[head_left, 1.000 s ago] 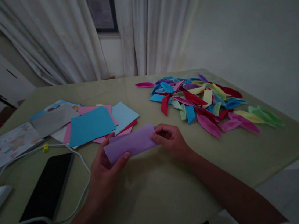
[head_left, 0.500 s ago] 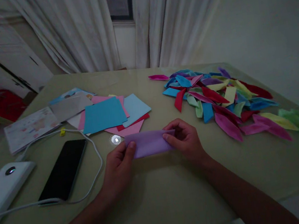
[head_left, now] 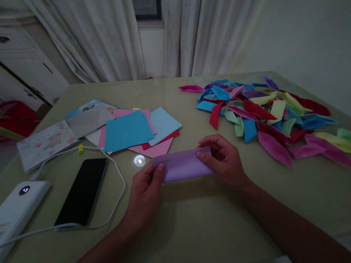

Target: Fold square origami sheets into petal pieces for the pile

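A folded strip of purple paper is stretched level between my two hands, just above the table. My left hand pinches its left end, thumb on the near face. At the other end my right hand grips the paper between thumb and curled fingers. Beyond the strip lie flat square sheets, among them a blue sheet, a light blue sheet and a pink sheet. A small shiny round object sits close to my left hand.
Many folded colored paper pieces are heaped on the table's right side. To the left are a black phone, a white power bank with a white cable, and a printed booklet. Curtains hang behind the table.
The whole view has shifted slightly, so things appear a little further right. Both hands keep their hold on the purple paper, with hardly any change in pose.
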### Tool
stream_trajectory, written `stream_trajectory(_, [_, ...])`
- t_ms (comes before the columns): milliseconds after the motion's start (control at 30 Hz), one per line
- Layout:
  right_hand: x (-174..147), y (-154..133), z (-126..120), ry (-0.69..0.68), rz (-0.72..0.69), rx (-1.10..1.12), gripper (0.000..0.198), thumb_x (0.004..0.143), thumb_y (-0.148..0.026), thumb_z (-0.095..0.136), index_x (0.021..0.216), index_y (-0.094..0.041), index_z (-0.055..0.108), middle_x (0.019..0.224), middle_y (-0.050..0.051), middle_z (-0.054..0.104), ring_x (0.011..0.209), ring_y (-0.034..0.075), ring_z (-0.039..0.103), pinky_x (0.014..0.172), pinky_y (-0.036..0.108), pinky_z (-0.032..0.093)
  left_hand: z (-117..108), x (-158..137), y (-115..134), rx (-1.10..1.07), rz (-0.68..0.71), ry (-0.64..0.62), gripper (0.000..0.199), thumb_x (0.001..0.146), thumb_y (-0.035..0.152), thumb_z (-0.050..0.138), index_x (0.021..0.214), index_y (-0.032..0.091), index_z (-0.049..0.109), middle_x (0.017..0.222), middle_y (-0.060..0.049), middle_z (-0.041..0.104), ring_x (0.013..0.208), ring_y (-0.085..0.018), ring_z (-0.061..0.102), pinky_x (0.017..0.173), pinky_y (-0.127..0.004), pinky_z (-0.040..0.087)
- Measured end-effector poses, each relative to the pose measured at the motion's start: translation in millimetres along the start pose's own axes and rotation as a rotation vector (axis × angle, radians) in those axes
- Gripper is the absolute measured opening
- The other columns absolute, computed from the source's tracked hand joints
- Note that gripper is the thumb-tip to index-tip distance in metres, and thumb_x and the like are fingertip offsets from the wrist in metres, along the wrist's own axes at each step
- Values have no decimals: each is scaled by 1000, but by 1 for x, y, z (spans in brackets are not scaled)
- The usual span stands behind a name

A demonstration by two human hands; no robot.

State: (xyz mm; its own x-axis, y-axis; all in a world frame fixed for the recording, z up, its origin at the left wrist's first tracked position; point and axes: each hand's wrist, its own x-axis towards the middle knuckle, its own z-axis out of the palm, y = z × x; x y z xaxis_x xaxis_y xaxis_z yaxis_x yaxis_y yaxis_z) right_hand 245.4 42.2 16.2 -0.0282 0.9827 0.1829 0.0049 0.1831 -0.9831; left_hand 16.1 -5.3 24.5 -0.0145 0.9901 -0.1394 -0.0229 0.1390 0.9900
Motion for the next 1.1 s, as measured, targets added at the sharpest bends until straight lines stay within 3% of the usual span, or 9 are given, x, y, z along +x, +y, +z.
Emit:
stream_trajectory(500, [0,-6,1,0,44,10,34,83,-43,91,106,-26,71,94,5,75,82,21,69,66,32,54,-3,2,-7,36,-18,21,45,96,64,68,89,20,70,77,-2,65,69,-19,59,59,-25,44])
stream_trajectory(1100, [-2,-9,2,20,65,23,30,87,-45,87,104,-26,73,87,4,75,72,19,66,58,29,47,-4,2,-8,60,-10,19,42,99,61,66,86,21,65,75,0,62,67,-17,58,59,-26,43])
